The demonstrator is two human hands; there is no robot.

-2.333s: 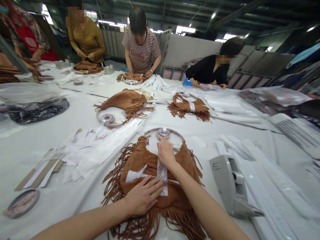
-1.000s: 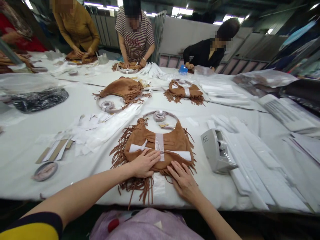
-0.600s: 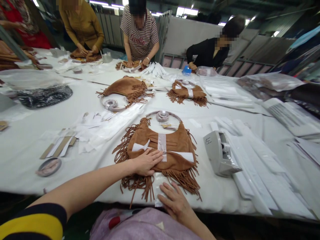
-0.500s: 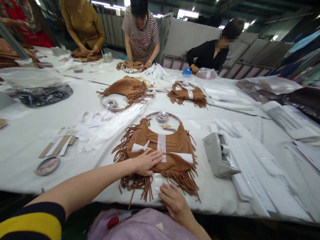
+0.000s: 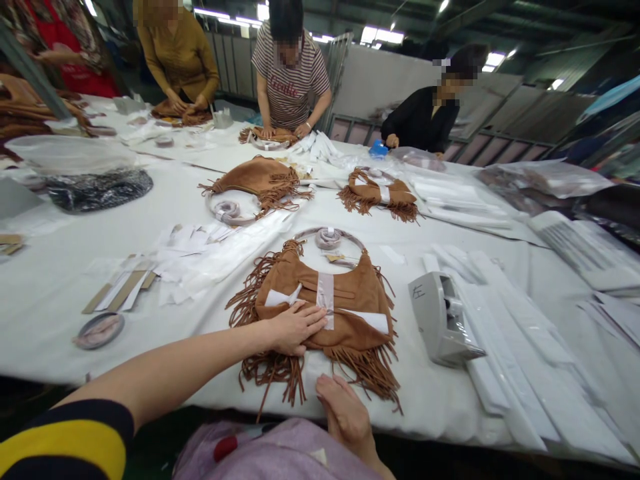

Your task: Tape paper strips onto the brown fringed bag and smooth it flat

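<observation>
A brown suede bag [image 5: 350, 300] with long fringe lies flat near the table's front edge, its ring handle [image 5: 327, 237] pointing away from me. A clear strip [image 5: 325, 293] runs down the bag's middle and out under the fringe. White paper pieces [image 5: 370, 321] are tucked across the bag. My left hand [image 5: 295, 327] lies flat on the bag's lower left, fingers stretched toward the strip. My right hand [image 5: 343, 410] is at the table's edge below the fringe, fingers together on the strip's lower end.
A grey tape dispenser [image 5: 443, 320] stands right of the bag, with stacked clear sleeves [image 5: 505, 333] beyond. Paper slips and cards [image 5: 130, 287] and a round disc [image 5: 99, 330] lie left. Two more fringed bags [image 5: 260, 179] [image 5: 379, 193] sit farther back. Several people work at the far side.
My right hand slid from the bag's top, down its middle along the strip, to the table's near edge. My left hand stayed pressed on the bag. The view shifted slightly.
</observation>
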